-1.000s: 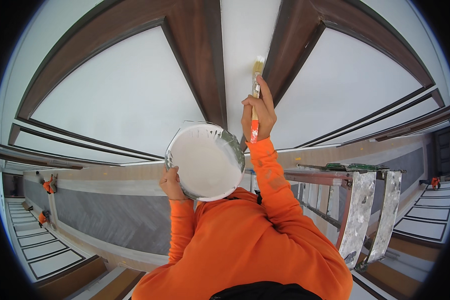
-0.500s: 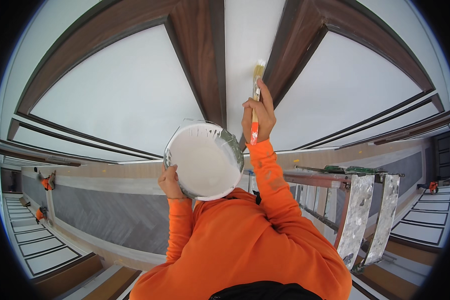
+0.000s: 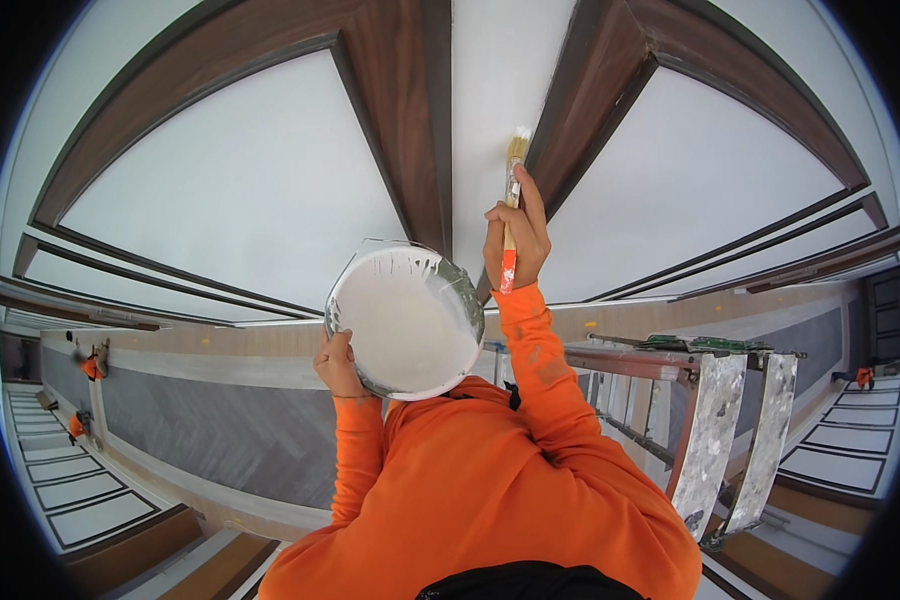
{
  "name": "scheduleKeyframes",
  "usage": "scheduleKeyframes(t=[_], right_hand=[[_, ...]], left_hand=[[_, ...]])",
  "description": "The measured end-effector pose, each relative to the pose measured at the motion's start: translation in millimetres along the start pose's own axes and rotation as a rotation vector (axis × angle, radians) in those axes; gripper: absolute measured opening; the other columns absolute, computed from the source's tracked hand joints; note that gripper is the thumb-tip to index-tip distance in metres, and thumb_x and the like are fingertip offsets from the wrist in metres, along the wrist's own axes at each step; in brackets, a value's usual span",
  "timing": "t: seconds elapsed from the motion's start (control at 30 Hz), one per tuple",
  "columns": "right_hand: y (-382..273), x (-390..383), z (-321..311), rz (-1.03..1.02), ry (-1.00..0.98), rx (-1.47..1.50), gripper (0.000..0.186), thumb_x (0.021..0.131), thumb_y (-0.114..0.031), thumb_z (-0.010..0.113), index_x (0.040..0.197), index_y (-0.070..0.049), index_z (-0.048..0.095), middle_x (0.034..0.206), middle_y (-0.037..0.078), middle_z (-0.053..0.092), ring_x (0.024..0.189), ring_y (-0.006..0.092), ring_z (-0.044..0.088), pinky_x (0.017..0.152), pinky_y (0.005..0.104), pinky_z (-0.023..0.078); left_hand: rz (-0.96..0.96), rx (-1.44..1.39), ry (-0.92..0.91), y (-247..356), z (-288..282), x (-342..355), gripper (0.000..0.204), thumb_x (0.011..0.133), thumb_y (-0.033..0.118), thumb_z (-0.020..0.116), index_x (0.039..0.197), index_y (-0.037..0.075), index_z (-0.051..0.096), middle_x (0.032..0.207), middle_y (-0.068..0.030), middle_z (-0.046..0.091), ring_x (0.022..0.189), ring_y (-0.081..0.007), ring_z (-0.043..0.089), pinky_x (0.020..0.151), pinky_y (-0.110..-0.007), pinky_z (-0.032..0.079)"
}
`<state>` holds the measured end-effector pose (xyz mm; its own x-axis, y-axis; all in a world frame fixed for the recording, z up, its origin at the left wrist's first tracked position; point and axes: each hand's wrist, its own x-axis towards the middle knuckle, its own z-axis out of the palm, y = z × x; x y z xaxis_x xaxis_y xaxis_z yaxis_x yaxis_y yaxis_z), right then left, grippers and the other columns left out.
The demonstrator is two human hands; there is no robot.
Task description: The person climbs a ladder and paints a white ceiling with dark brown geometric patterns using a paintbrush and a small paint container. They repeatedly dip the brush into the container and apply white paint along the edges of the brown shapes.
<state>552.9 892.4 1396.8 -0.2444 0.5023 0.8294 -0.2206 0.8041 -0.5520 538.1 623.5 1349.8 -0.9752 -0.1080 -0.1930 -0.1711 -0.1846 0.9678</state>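
Note:
My left hand (image 3: 340, 365) grips the rim of a round bucket (image 3: 473, 315), its thumb over the edge. White paint (image 3: 405, 320) fills part of the bucket, with drips on the inner wall. A paintbrush (image 3: 511, 215) is in my right hand (image 3: 520, 232), closed around its wooden handle, which has an orange-red end. White paint tips the brush's bristles. They are at the white wall strip (image 3: 490, 80), close beside the dark edge of the right wooden frame (image 3: 595, 100); whether they touch the wall I cannot tell.
A second brown wooden frame (image 3: 395, 80) borders the strip on the left, and white panels (image 3: 240, 170) fill the frames. To my right stands a paint-spattered ladder (image 3: 710, 430). Several people in orange (image 3: 94, 365) work far off on the left and right. Below is a grey herringbone floor (image 3: 220, 430).
My right hand and the brush have slid slightly down along the frame edge. The bucket has barely shifted, still in my left hand.

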Motion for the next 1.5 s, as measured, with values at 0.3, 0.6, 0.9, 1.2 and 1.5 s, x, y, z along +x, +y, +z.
scheduleKeyframes(t=[0.3,0.6,0.9,1.2,1.5], right_hand=[[3.1,-4.5,0.4,-0.014,-0.002,0.000,0.015,0.077,0.016,0.057,0.074,0.002,0.060,0.131,0.026,0.060,0.118,0.0393,0.063,0.097,0.0391,0.053],[3.1,-6.9,-1.0,0.014,-0.013,0.006,0.015,0.078,0.016,0.058,0.075,0.001,0.060,0.132,0.025,0.060,0.118,0.0391,0.063,0.098,0.0385,0.053],[5.4,-10.9,0.0,0.020,-0.010,0.007,0.015,0.077,0.016,0.058,0.075,0.001,0.060,0.132,0.025,0.060,0.118,0.0395,0.063,0.098,0.0393,0.053],[8.9,-15.1,0.4,0.026,-0.010,0.002,0.015,0.077,0.016,0.058,0.074,0.001,0.060,0.132,0.025,0.060,0.117,0.0389,0.064,0.095,0.0377,0.053],[14.4,-24.5,1.1,0.039,-0.010,-0.012,0.015,0.077,0.015,0.058,0.074,0.000,0.061,0.132,0.024,0.060,0.116,0.0368,0.065,0.091,0.0349,0.054]], left_hand=[[-0.005,0.023,0.009,2.2,1.2,-1.2,0.032,0.084,0.010,0.060,0.057,0.011,0.043,0.060,0.0051,0.036,0.057,-0.0072,0.031,0.056,-0.026,0.028],[-0.033,-0.043,0.016,-5.0,-5.1,1.5,0.030,0.083,0.007,0.060,0.056,0.006,0.046,0.068,0.0018,0.044,0.059,-0.0073,0.033,0.057,-0.026,0.029],[0.008,-0.016,0.014,-11.2,-11.6,2.6,0.029,0.084,0.009,0.059,0.059,0.011,0.045,0.060,0.0055,0.036,0.058,-0.0064,0.031,0.056,-0.026,0.027],[-0.018,-0.037,0.015,-8.2,-14.1,1.4,0.028,0.083,0.007,0.061,0.058,0.004,0.048,0.068,0.0018,0.043,0.060,-0.0074,0.035,0.058,-0.026,0.029],[0.004,-0.011,0.017,-6.6,-11.1,-0.9,0.030,0.083,0.009,0.060,0.057,0.008,0.045,0.063,0.0036,0.038,0.058,-0.0075,0.032,0.057,-0.026,0.028]])
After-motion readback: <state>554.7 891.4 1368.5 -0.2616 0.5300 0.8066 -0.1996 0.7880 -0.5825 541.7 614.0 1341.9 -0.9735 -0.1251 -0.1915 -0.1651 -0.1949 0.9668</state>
